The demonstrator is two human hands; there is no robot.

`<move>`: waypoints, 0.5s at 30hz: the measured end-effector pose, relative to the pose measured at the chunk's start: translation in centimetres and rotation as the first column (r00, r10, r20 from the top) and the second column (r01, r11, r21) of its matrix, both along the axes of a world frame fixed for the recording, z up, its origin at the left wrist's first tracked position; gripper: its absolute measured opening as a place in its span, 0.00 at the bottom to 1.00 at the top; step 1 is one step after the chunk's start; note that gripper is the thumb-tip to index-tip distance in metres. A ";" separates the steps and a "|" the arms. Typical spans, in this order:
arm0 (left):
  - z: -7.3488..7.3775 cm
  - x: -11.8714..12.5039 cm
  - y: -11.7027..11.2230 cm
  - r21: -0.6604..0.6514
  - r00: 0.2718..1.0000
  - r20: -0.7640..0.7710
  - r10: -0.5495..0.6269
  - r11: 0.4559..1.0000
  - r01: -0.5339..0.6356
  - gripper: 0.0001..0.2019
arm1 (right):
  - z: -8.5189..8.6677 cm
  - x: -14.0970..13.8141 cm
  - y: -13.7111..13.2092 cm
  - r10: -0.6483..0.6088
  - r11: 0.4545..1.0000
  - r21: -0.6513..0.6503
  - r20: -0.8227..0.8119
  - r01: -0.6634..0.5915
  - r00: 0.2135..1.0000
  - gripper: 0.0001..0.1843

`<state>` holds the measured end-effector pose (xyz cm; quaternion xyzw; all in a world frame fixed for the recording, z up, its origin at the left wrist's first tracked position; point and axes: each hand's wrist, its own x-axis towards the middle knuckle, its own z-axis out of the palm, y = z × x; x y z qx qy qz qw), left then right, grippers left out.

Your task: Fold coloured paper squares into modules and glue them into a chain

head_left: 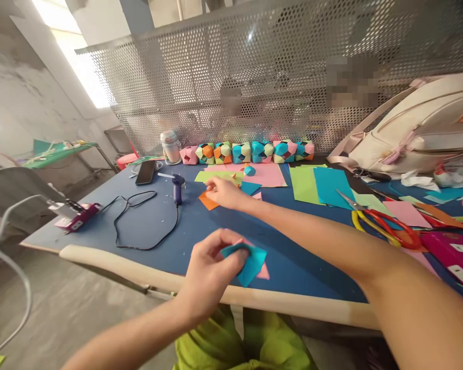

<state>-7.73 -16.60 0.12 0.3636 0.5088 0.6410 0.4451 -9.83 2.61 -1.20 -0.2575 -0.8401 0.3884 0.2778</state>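
Note:
My left hand [212, 264] is closed near the table's front edge, its thumb pressing a folded blue paper piece [254, 264] with pink paper [264, 273] showing behind it. Farther out, my right hand [227, 192] reaches across the table, fingertips pinched together at an orange paper piece [208, 203]. Just past that hand lie a light green sheet [204, 176], a pink sheet [272, 176] and a small blue folded piece [249, 171]. A blue glue gun [177, 190] stands left of the orange piece, its black cord looping over the table.
Several folded paper balls [241, 153] line the back beside a cup [170, 146], before a perforated metal screen [200, 77]. A phone [145, 172] and power strip [77, 218] are left. Right are green and blue sheets [334, 185], scissors [386, 223], another power strip [453, 257] and a backpack [420, 128].

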 end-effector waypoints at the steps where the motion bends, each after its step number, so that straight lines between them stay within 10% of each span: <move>1: -0.7 -0.4 -1.4 0.001 0.999 0.019 0.047 0.999 -0.047 0.04 | -0.2 -2.3 -0.5 0.006 1.000 0.004 0.018 -0.007 1.000 0.11; 8: -5.4 -3.5 -7.6 -0.129 0.874 0.232 0.426 0.904 -0.407 0.11 | -1.4 -13.0 -2.2 -0.077 0.996 -0.043 0.074 0.080 0.994 0.29; 15: -7.8 -5.0 -9.0 -0.235 0.775 0.326 0.542 0.840 -0.489 0.14 | -2.4 -14.3 -2.4 -0.187 0.949 -0.256 0.011 0.184 0.982 0.19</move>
